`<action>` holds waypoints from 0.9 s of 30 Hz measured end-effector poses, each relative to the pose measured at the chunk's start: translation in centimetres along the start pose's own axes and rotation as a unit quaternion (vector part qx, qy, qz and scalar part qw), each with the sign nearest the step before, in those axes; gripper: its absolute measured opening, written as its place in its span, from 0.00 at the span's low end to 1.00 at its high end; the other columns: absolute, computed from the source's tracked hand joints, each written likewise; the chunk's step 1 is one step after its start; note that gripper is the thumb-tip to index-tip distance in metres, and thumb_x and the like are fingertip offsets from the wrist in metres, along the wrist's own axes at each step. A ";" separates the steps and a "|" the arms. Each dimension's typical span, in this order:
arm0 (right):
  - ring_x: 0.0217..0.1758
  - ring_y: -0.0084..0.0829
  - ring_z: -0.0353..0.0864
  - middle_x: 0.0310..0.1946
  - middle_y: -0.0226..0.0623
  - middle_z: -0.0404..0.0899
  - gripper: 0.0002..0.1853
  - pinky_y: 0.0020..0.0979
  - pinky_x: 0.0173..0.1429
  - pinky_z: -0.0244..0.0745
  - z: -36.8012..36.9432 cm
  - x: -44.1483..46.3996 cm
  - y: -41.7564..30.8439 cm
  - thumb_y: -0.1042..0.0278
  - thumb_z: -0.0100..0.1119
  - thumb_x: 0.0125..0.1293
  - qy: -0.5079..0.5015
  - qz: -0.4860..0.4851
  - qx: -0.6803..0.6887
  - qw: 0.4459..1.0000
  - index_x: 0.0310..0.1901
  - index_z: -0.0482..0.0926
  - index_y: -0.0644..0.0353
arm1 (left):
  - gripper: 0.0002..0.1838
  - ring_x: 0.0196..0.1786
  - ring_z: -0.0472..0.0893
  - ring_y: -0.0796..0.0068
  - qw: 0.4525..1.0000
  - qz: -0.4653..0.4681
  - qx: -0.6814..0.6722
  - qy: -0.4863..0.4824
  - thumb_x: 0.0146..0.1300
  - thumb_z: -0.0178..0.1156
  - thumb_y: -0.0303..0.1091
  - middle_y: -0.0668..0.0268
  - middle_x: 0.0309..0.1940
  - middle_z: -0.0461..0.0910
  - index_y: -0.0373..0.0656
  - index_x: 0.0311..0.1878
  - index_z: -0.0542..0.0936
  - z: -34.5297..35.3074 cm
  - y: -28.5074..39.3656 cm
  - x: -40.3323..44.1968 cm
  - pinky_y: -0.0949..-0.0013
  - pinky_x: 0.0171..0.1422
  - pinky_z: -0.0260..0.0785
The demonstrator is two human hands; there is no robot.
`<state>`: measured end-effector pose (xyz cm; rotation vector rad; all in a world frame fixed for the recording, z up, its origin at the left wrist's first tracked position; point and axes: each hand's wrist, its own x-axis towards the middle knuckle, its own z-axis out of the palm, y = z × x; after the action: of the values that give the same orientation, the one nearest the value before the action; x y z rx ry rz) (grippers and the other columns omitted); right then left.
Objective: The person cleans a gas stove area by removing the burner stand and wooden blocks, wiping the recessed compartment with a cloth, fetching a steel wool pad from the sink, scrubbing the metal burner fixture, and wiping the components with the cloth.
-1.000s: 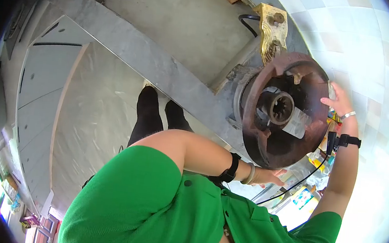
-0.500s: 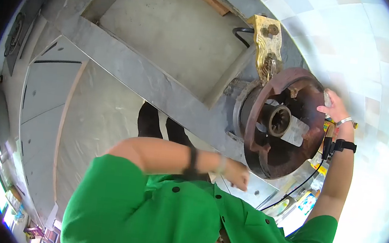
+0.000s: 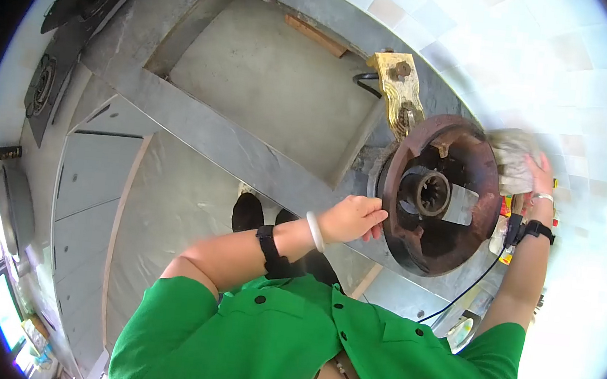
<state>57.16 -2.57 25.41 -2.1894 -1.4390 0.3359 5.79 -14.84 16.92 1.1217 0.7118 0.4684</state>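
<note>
A rusty round gas stove burner [image 3: 402, 162] stands tilted on the grey counter, its toothed burner head [image 3: 434, 193] in the middle of a wide iron ring. At the ring's near left rim, my left hand [image 3: 350, 219] is closed, thumb and fingers pinching the edge. Past the ring's right side, my right hand [image 3: 541, 176] grips a crumpled greyish cloth [image 3: 514, 160], which is blurred. A pale, see-through rectangular patch [image 3: 463, 205] shows inside the ring beside the burner head.
A gold-coloured bracket [image 3: 399, 89] with a rusty knob and black hose adjoins the burner. Left of it lies a rectangular counter recess [image 3: 277, 85] with a wooden strip [image 3: 317, 36]. A black cable [image 3: 463, 296] runs by my right forearm. The tiled wall [image 3: 583, 92] rises at right.
My left hand has moved up from near my body to the ring's rim and taken hold of it. More of the cloth in my right hand now shows. The view has shifted slightly.
</note>
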 end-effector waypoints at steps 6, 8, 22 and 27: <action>0.60 0.36 0.71 0.59 0.50 0.71 0.43 0.34 0.63 0.65 -4.5 -2.4 -3.2 0.55 0.71 0.53 0.170 0.005 0.194 0.966 0.64 0.61 0.73 | 0.16 0.24 0.79 0.76 0.999 0.005 0.044 -0.029 0.67 0.53 0.39 0.63 0.24 0.82 0.37 0.28 0.75 -1.3 0.4 0.1 0.71 0.31 0.71; 0.60 0.38 0.71 0.59 0.50 0.71 0.43 0.36 0.63 0.65 -3.8 -3.3 -2.9 0.55 0.71 0.53 0.222 0.059 0.234 0.945 0.64 0.61 0.72 | 0.16 0.25 0.79 0.77 0.999 0.012 0.038 -0.027 0.67 0.55 0.41 0.64 0.25 0.82 0.37 0.28 0.76 -1.3 0.7 0.1 0.72 0.32 0.71; 0.49 0.45 0.79 0.53 0.49 0.75 0.35 0.42 0.50 0.78 -4.0 -1.8 4.2 0.64 0.70 0.53 0.540 0.190 0.380 0.727 0.61 0.66 0.62 | 0.09 0.38 0.77 0.80 0.974 -0.047 -0.222 -0.002 0.67 0.55 0.34 0.71 0.37 0.81 0.39 0.44 0.79 -3.4 -0.5 1.2 0.75 0.49 0.68; 0.49 0.38 0.77 0.53 0.47 0.74 0.37 0.34 0.50 0.75 -2.7 1.1 -0.6 0.64 0.70 0.52 0.454 0.126 0.387 0.793 0.62 0.65 0.69 | 0.14 0.35 0.76 0.76 0.997 -0.006 -0.018 0.072 0.57 0.66 0.39 0.67 0.29 0.77 0.39 0.36 0.75 -4.1 -1.6 3.3 0.71 0.40 0.68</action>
<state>58.39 -2.16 28.11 -1.4604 -0.3453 -0.0698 5.11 -10.63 13.45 1.0559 0.8322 0.5541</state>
